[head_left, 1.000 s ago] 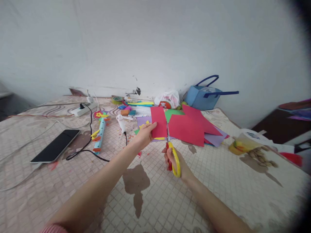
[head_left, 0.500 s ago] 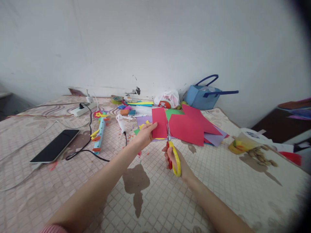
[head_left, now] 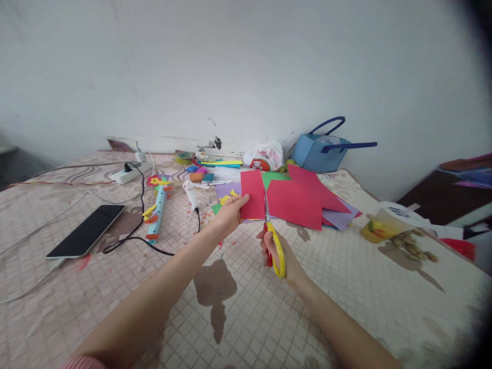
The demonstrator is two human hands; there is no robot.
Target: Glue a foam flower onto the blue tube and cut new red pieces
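Note:
My left hand [head_left: 231, 212] pinches the left edge of a red sheet of paper [head_left: 252, 193], thumb on top. Yellow-and-red-handled scissors [head_left: 279, 253] are in my right hand [head_left: 286, 256], its fingers through the loops. The metal blades point away from me and lie along the right edge of the held red paper. Just right of the blades are larger red sheets [head_left: 295, 202], over purple and green paper [head_left: 274, 178]. Whether the blades are fully closed is hard to make out.
A white glue gun [head_left: 191, 196] and a decorated light-blue strip [head_left: 157, 212] lie to the left, near a tablet-like device [head_left: 86, 231] and a power strip [head_left: 132, 173]. A blue bag [head_left: 319, 152] stands against the wall. At right are a tipped plastic cup [head_left: 378, 228] and nuts [head_left: 411, 247].
Almost nothing differs. Both hands, the scissors and the red paper keep nearly the same places; the whole view has shifted very slightly.

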